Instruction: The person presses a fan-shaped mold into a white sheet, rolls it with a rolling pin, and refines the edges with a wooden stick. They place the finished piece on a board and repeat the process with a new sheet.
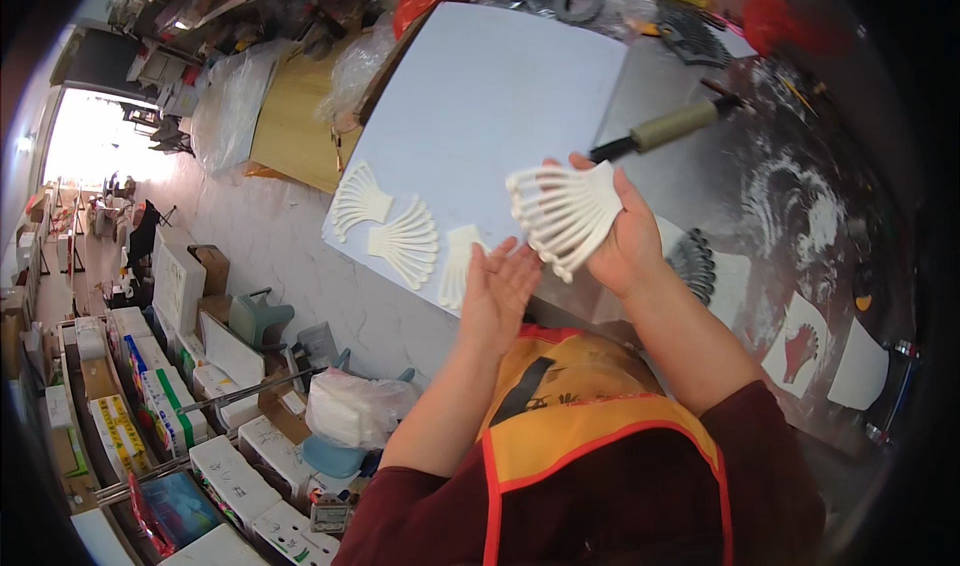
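My right hand [634, 239] holds a white fan-shaped cut-out [574, 209] by its solid base, its thin ribs spread to the left. Palm up, my left hand [499, 281] is just left of those ribs with nothing in it; whether a fingertip touches them I cannot tell. Three similar fan pieces lie on the white board: one [360, 202] at its left edge, a second [405, 243] beside it, and a third [459, 266] partly hidden by my left hand. Behind the held piece, a rolling pin [675, 125] with an olive barrel and black handles lies on the metal tabletop.
The white board [495, 93] slopes away in front of me. Along my right forearm is a grey ribbed cutter or mould [694, 266] on a white sheet. A white sheet with a fan-shaped hole [796, 344] lies on the powder-dusted metal tabletop [705, 191]. Boxes [240, 476] fill the lower left.
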Action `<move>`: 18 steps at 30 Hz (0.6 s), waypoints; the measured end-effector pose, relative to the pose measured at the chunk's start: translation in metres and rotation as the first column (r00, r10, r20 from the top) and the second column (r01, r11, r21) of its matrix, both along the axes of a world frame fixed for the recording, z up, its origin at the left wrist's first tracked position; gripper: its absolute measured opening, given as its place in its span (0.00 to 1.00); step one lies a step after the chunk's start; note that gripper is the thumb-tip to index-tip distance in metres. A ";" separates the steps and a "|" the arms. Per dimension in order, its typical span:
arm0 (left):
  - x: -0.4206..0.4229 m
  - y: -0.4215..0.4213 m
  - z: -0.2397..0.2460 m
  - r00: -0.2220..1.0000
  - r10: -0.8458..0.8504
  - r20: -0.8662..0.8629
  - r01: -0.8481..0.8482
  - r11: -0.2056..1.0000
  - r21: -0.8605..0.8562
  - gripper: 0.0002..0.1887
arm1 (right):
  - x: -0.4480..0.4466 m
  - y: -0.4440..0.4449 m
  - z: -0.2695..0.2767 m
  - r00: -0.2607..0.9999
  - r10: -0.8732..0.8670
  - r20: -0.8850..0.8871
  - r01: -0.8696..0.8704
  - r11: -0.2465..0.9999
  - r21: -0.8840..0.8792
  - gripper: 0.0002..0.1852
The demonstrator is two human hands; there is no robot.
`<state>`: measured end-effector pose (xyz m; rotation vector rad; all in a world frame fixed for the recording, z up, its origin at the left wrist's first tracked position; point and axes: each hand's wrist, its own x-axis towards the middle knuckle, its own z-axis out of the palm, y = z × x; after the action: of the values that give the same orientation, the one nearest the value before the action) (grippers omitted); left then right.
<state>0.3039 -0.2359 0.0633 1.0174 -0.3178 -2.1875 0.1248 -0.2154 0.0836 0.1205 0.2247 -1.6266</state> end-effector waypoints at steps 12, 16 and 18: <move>0.054 -0.120 -0.041 0.820 0.057 0.569 0.225 0.883 -0.412 0.19 | 0.027 -0.035 -0.082 0.814 0.240 -0.530 0.180 0.763 0.621 0.17; 0.039 -0.124 -0.046 0.483 0.249 0.839 0.709 0.450 -0.542 0.23 | 0.042 -0.025 -0.076 0.845 0.239 -0.479 0.159 0.743 0.650 0.17; 0.031 -0.127 -0.048 0.378 0.327 0.866 0.840 0.273 -0.470 0.28 | 0.043 -0.013 -0.071 0.814 0.367 -0.451 0.042 0.737 0.674 0.15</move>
<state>0.3346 -0.3628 0.0150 1.2694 -2.2818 -0.8828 0.1679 -0.2279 0.0126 0.1513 1.2545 -1.2865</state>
